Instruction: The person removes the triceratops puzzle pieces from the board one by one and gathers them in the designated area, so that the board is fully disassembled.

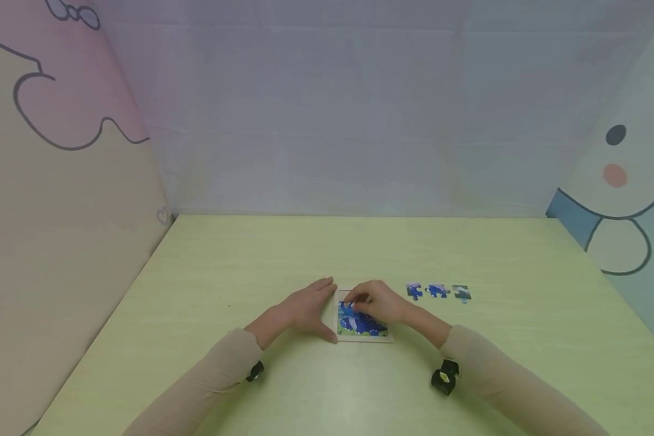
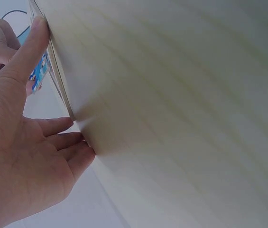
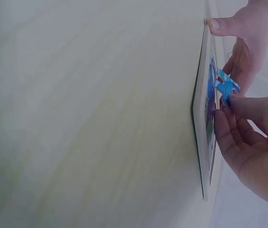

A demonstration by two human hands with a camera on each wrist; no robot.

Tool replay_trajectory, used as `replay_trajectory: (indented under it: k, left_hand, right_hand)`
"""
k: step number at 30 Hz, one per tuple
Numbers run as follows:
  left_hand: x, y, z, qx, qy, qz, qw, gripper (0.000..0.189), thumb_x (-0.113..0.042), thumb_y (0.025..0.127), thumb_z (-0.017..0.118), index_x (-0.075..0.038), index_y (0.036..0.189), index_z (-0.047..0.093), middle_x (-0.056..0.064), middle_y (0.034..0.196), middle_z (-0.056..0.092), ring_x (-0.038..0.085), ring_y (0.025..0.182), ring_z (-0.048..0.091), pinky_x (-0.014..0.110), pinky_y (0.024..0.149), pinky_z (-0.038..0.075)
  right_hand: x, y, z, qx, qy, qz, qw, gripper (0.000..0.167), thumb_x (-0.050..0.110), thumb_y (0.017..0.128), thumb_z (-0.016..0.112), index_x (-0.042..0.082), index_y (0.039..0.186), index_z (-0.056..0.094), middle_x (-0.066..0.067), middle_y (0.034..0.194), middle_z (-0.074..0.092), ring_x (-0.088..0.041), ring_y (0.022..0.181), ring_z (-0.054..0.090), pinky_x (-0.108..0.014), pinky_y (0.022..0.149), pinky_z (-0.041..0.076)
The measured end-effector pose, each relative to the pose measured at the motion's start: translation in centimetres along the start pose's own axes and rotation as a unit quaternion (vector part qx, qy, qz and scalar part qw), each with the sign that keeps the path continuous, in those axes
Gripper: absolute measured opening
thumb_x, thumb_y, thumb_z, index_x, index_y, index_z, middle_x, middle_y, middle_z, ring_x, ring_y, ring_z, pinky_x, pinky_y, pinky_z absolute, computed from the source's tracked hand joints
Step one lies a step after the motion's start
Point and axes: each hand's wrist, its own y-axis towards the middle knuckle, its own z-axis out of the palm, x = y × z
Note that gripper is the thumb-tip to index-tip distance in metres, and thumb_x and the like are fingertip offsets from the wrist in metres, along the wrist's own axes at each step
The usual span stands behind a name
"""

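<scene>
A small jigsaw puzzle in a pale wooden frame (image 1: 365,340) lies flat on the table, its lower part showing a blue cartoon picture on green. My left hand (image 1: 307,307) spreads along the frame's left side, thumb at the near corner and fingertips by the far one. Over the upper part of the puzzle, my right hand (image 1: 380,301) pinches a blue puzzle piece (image 3: 226,88) between thumb and fingers. In the right wrist view that piece is tilted up, close over the picture. My right hand hides some of the frame's right side in the head view.
Three loose puzzle pieces lie in a row right of the frame: a dark blue one (image 1: 414,290), a blue one (image 1: 438,290) and a grey-green one (image 1: 461,292). The light yellow-green table (image 1: 327,248) meets a pale curtain at the back and cartoon-printed side panels.
</scene>
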Motion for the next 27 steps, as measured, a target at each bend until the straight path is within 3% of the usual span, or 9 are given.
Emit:
replay_trajectory:
  k: [11, 27]
  left_hand:
    - [-0.2, 0.0, -0.1, 0.001, -0.002, 0.003, 1.0000, 0.109, -0.056, 0.062, 0.075, -0.002, 0.142, 0.025, 0.014, 0.149, 0.018, 0.027, 0.137, 0.016, 0.039, 0.110, 0.023]
    - [-0.1, -0.2, 0.1, 0.004, 0.005, -0.006, 1.0000, 0.110, -0.056, 0.061, 0.075, -0.003, 0.142, 0.024, 0.012, 0.150, 0.017, 0.025, 0.137, 0.015, 0.039, 0.110, 0.021]
  right_hand:
    - [-0.3, -0.7, -1.1, 0.006, 0.012, 0.032, 0.9994, 0.018, 0.001, 0.084, 0.060, 0.001, 0.100, 0.067, -0.008, 0.097, 0.067, -0.017, 0.088, 0.062, -0.023, 0.075, 0.052]
    - [-2.8, -4.7, -4.4, -0.020, -0.010, 0.043, 0.9988, 0.015, -0.001, 0.084, 0.059, 0.000, 0.096, 0.069, -0.009, 0.091, 0.068, -0.016, 0.080, 0.061, -0.022, 0.065, 0.051]
